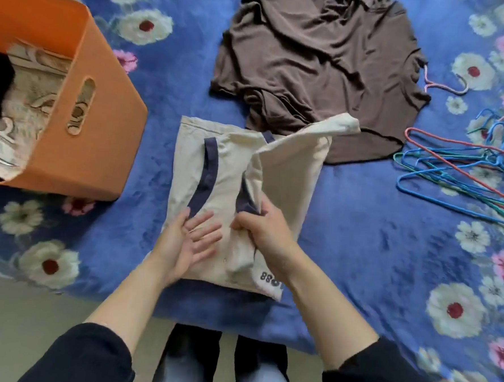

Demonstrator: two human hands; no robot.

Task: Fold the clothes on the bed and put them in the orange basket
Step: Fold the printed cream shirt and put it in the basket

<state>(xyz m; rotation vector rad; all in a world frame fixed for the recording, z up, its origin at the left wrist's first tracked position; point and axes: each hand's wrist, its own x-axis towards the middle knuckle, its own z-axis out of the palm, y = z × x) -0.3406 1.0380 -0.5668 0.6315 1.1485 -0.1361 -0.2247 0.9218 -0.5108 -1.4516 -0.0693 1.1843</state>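
the left hand (pixel 193 240) lies flat and released on the cream shirt (pixel 225 171) to pin it while the right hand (pixel 264 227), just beside it, grasps the folded sleeve edge to tuck it over.

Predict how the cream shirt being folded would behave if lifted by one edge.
Probably floppy: the cream shirt sags and creases where the right hand grips its folded side. Likely light, since one hand holds that flap up. It probably won't slide much; the bed cover looks fuzzy.
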